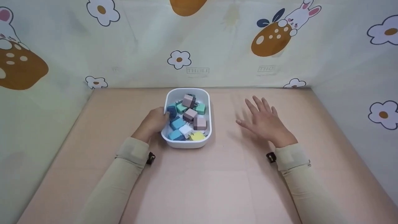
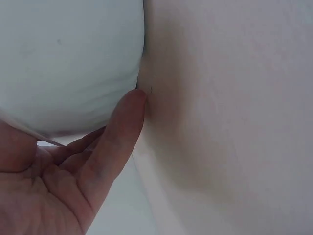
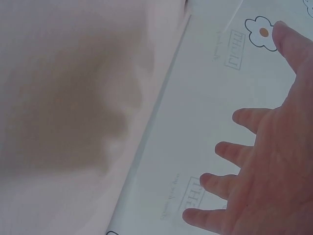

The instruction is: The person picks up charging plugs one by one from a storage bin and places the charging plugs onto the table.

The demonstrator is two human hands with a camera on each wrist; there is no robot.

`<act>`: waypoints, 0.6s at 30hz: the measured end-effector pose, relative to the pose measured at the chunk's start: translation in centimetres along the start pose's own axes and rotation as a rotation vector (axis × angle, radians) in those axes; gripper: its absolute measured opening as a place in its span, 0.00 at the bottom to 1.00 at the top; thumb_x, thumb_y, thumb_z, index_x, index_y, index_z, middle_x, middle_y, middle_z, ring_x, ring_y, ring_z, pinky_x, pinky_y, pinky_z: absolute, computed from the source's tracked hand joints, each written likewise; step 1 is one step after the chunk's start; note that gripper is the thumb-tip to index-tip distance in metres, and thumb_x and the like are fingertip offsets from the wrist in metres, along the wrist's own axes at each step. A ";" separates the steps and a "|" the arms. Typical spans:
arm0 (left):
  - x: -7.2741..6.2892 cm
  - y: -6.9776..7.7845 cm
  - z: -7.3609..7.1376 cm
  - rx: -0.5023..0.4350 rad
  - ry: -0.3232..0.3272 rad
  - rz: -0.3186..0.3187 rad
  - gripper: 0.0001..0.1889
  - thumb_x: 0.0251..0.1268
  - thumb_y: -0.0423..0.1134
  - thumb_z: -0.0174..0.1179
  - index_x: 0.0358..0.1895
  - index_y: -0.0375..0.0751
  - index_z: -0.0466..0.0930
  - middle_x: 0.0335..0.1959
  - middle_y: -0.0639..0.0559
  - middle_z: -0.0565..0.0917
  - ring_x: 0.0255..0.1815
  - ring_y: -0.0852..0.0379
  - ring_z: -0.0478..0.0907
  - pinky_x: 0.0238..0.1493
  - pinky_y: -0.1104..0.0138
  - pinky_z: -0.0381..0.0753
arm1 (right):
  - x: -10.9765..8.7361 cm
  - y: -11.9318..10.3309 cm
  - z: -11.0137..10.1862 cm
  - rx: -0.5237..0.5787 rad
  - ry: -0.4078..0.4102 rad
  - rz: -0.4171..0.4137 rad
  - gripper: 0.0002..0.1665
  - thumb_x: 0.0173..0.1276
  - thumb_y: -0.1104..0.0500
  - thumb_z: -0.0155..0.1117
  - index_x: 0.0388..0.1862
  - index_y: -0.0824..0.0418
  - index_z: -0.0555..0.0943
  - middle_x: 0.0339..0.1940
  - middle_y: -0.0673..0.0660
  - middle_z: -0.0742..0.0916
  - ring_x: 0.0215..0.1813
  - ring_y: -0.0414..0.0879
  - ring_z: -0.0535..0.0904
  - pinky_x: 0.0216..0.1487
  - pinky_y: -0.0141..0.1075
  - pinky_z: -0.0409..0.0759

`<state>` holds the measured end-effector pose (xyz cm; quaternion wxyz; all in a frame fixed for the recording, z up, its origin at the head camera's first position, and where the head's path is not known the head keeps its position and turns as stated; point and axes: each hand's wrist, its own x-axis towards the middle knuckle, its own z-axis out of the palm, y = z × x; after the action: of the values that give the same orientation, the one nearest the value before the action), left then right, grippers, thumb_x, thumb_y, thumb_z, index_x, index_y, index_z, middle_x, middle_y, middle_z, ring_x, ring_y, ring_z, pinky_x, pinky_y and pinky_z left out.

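Pinkish tabletop [image 1: 217, 186] bears one white bin [image 1: 186, 144] with three mauve plugs [image 1: 190, 114] inside, left hand [image 1: 153, 122] gripping its side, right hand [image 1: 265, 122] splayed.

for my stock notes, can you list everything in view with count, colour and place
Tray: 1, white, on the table
Plug-like pieces: at least ten, pinkish-grey, green, blue, white and yellow, in the tray; overlaps hide the exact count
Table: 1, pale pink, under the tray
Wall covering: count unclear, pale, behind and beside the table
Printed flowers: 6, white, on the covering
Printed rabbits: 2, white, upper left and right
Printed fruits: 3, orange-brown, upper covering
Devices: 2, black, one by each wrist
Sleeves: 2, pale beige, on both arms
Left hand: 1, bare, gripping the tray's left side
Right hand: 1, bare, fingers spread, right of the tray
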<state>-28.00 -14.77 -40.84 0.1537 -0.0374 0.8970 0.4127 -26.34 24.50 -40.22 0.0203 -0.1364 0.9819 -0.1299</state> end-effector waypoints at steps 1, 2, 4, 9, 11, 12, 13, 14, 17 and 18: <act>0.0 0.0 0.1 -0.001 -0.002 0.005 0.28 0.89 0.44 0.39 0.81 0.33 0.60 0.67 0.34 0.78 0.62 0.42 0.81 0.64 0.52 0.84 | 0.0 0.0 0.0 0.001 0.000 -0.002 0.59 0.75 0.20 0.45 0.90 0.55 0.48 0.90 0.65 0.49 0.88 0.70 0.37 0.79 0.76 0.39; 0.0 -0.1 0.1 -0.004 -0.007 0.014 0.28 0.89 0.43 0.39 0.82 0.33 0.59 0.68 0.34 0.78 0.62 0.42 0.81 0.66 0.51 0.83 | -0.1 0.1 0.0 0.003 0.000 -0.004 0.59 0.75 0.20 0.45 0.90 0.55 0.48 0.90 0.65 0.49 0.88 0.70 0.37 0.80 0.76 0.39; -0.2 -0.4 0.1 -0.025 -0.023 0.024 0.28 0.88 0.42 0.40 0.82 0.33 0.59 0.70 0.34 0.76 0.65 0.41 0.79 0.71 0.49 0.78 | -0.1 0.1 0.0 0.004 -0.001 -0.007 0.60 0.75 0.20 0.45 0.90 0.56 0.48 0.90 0.65 0.50 0.88 0.69 0.37 0.79 0.76 0.39; -0.6 -1.1 0.2 -0.127 -0.058 0.021 0.30 0.85 0.39 0.42 0.84 0.37 0.56 0.78 0.35 0.70 0.77 0.38 0.69 0.81 0.42 0.61 | 0.1 -0.1 0.3 0.001 -0.002 -0.011 0.60 0.75 0.19 0.44 0.90 0.56 0.49 0.90 0.65 0.50 0.88 0.69 0.37 0.80 0.75 0.39; -0.7 -1.2 0.4 -0.150 -0.047 0.023 0.30 0.86 0.39 0.42 0.85 0.39 0.55 0.79 0.37 0.69 0.79 0.37 0.68 0.81 0.41 0.59 | 0.1 -0.2 0.4 0.002 -0.004 -0.014 0.61 0.75 0.19 0.44 0.90 0.56 0.49 0.90 0.65 0.50 0.88 0.70 0.37 0.79 0.76 0.39; -0.7 -1.2 0.4 -0.153 -0.042 0.027 0.30 0.86 0.39 0.42 0.85 0.40 0.55 0.79 0.37 0.69 0.79 0.37 0.67 0.81 0.41 0.59 | 0.2 -0.3 0.4 0.002 -0.006 -0.015 0.60 0.75 0.20 0.45 0.90 0.56 0.49 0.90 0.65 0.50 0.88 0.70 0.37 0.79 0.76 0.39; -0.8 -1.2 0.5 -0.154 -0.034 0.031 0.30 0.86 0.39 0.42 0.85 0.41 0.55 0.79 0.38 0.69 0.79 0.37 0.68 0.81 0.41 0.59 | 0.2 -0.3 0.4 0.001 -0.006 -0.013 0.60 0.75 0.20 0.46 0.90 0.56 0.49 0.90 0.65 0.50 0.88 0.70 0.37 0.79 0.76 0.39; -0.8 -1.2 0.6 -0.148 -0.027 0.033 0.29 0.87 0.39 0.42 0.85 0.41 0.55 0.79 0.38 0.69 0.79 0.38 0.68 0.81 0.41 0.59 | 0.1 -0.3 0.4 -0.002 -0.004 -0.011 0.59 0.76 0.21 0.47 0.90 0.56 0.49 0.90 0.65 0.50 0.88 0.70 0.37 0.79 0.76 0.39; -0.7 -0.9 0.9 -0.138 -0.006 0.019 0.29 0.86 0.38 0.43 0.85 0.40 0.56 0.79 0.38 0.69 0.78 0.37 0.68 0.80 0.41 0.61 | 0.1 -0.3 0.3 -0.012 0.000 -0.008 0.58 0.77 0.23 0.48 0.90 0.57 0.49 0.90 0.66 0.50 0.88 0.70 0.37 0.80 0.76 0.40; -0.7 -0.9 0.9 -0.138 0.003 0.007 0.29 0.86 0.37 0.44 0.84 0.39 0.56 0.79 0.37 0.70 0.78 0.37 0.68 0.80 0.41 0.62 | 0.1 -0.3 0.2 -0.014 0.000 -0.009 0.58 0.77 0.23 0.48 0.90 0.57 0.49 0.90 0.66 0.50 0.88 0.71 0.37 0.80 0.76 0.40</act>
<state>-26.89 -14.68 -41.83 0.1480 -0.0453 0.8667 0.4742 -26.32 24.18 -40.38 0.0190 -0.1409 0.9821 -0.1233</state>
